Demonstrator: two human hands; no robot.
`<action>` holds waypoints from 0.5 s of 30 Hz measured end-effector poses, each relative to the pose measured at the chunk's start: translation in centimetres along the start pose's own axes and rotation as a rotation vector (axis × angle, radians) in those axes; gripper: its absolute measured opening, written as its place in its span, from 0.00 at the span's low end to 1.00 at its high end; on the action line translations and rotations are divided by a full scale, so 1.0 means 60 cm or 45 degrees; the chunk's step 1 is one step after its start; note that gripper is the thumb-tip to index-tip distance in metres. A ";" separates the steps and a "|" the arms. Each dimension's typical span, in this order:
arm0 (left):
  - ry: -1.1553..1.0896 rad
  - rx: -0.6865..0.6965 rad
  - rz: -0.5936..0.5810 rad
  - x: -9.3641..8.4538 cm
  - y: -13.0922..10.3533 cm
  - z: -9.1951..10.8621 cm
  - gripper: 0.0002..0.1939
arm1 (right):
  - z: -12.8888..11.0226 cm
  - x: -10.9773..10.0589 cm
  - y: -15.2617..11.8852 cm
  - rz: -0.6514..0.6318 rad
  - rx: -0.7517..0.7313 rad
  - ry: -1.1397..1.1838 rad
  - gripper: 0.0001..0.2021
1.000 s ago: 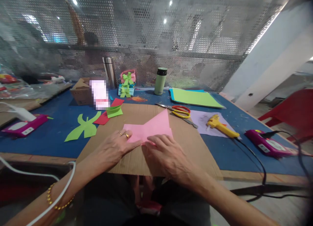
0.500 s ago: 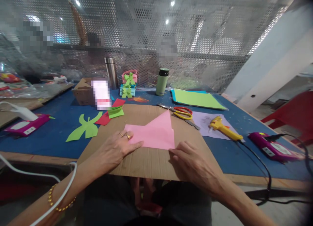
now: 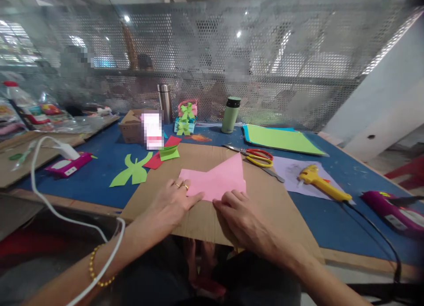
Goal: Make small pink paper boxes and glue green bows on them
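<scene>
Resting on the cardboard (image 3: 265, 213) in the head view, the folded pink paper (image 3: 218, 182) lies between and under both hands. The left hand (image 3: 175, 198) presses its left end, thumb set apart from the other fingers; the right hand (image 3: 240, 213) touches its near edge with fingers curled close together. Beyond, on the blue desk (image 3: 99, 182), red-and-yellow-handled scissors (image 3: 256, 157) reach onto the cardboard, and a yellow glue gun (image 3: 323, 182) lies on lilac paper (image 3: 289, 167). Green paper cutouts (image 3: 132, 170) sit left.

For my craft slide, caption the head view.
Left hand and right hand press folded pink paper on cardboard, scissors beyond.
</scene>
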State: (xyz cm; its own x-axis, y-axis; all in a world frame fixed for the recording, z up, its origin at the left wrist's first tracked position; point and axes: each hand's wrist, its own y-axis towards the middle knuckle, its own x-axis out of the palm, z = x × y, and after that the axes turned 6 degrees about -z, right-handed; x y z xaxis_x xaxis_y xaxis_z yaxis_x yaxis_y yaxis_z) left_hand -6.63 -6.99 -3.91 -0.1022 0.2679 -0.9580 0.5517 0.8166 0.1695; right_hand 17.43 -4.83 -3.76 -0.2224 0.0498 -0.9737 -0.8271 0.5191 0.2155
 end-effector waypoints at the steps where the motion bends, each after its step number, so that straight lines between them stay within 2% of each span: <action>1: 0.012 -0.053 0.047 0.000 0.002 0.018 0.22 | 0.001 0.000 -0.002 -0.011 0.005 -0.002 0.11; 2: 0.020 -0.086 0.093 0.001 0.003 0.036 0.22 | 0.002 -0.001 -0.004 -0.024 0.007 -0.006 0.11; 4: 0.009 -0.037 0.121 0.003 0.007 0.074 0.27 | 0.002 -0.001 -0.007 -0.036 0.016 -0.024 0.09; 6: -0.016 -0.039 0.097 0.005 0.009 0.102 0.24 | 0.001 0.002 -0.007 -0.040 0.022 -0.038 0.08; 8: -0.042 -0.071 0.075 0.005 0.010 0.117 0.21 | 0.001 0.006 -0.007 -0.021 0.031 -0.037 0.09; 11: -0.077 -0.110 0.065 0.003 0.006 0.114 0.20 | 0.002 0.014 -0.007 0.007 0.040 -0.037 0.12; 15: -0.095 -0.118 0.091 0.004 -0.009 0.090 0.21 | 0.003 0.015 -0.008 0.008 0.042 -0.078 0.12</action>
State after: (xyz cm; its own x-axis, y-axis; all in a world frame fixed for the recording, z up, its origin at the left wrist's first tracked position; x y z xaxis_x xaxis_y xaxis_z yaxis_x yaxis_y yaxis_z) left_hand -2.49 -10.11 -5.47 -0.0014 0.2913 -0.9566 0.4762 0.8414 0.2555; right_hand 17.69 -4.89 -4.73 -0.1948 0.1049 -0.9752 -0.8082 0.5462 0.2202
